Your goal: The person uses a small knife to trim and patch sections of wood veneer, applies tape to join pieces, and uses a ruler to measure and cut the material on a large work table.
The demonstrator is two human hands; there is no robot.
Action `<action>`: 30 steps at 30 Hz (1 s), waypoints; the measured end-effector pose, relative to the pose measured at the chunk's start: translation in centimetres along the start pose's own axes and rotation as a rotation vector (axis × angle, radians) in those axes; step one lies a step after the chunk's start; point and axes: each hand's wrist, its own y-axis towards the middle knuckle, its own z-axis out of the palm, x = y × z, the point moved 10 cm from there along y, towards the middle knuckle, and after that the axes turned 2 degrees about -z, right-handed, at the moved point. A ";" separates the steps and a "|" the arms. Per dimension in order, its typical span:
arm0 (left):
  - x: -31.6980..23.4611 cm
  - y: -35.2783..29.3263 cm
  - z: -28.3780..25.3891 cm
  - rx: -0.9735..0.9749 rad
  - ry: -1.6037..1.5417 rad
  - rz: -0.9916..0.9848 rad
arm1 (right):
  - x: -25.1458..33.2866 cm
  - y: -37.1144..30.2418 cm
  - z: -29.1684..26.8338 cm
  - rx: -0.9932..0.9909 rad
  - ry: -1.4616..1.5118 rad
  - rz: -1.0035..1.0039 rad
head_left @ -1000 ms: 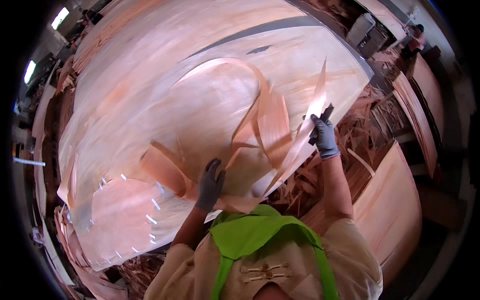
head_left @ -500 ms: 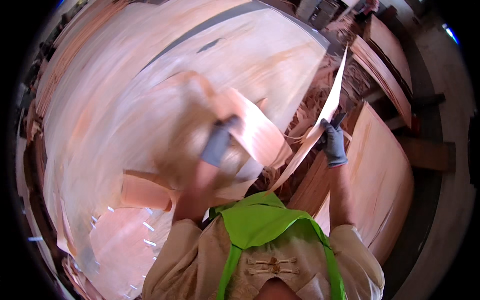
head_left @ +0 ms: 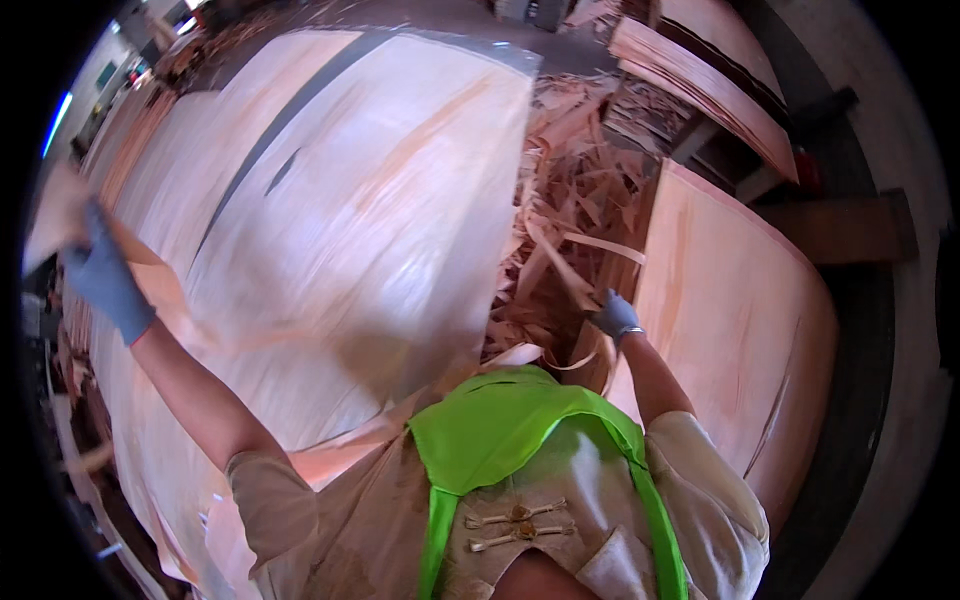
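Note:
My left hand [head_left: 108, 280], in a grey glove, reaches out to the far left. Its fingers are closed on a thin wood veneer piece [head_left: 62, 212], smeared by motion, and part of it trails down over the large pale veneer sheet [head_left: 390, 210]. On the right, my gloved right hand [head_left: 617, 316] is lowered at the gap beside a veneer stack [head_left: 720, 300]. A narrow veneer strip [head_left: 565, 272] runs from its curled fingers over the scraps; the grip is partly hidden.
Torn veneer scraps [head_left: 570, 165] heap up in the gap between the sheet and the right stack. Another veneer stack [head_left: 700, 95] lies at the far right, near a wooden beam [head_left: 835, 228]. A dark grey band [head_left: 290, 120] crosses the large sheet.
My left hand has swung from the middle to the far left with the veneer piece. My right hand has dropped lower and left, its strip now down over the scraps. The view has shifted.

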 end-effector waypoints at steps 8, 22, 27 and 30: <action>-21.6 -40.0 27.2 1.471 -0.074 0.876 | 18.8 -5.2 -17.3 -0.246 0.268 -0.788; -17.3 -41.3 30.3 1.633 0.075 0.819 | 21.1 11.2 -19.8 -0.100 0.129 -0.832; -7.6 -33.8 33.4 1.619 0.089 0.447 | 26.1 17.9 -25.2 -0.249 -0.166 -0.844; -3.6 -29.0 32.3 1.411 -0.013 0.270 | 32.3 19.8 -27.7 -0.209 -0.104 -1.008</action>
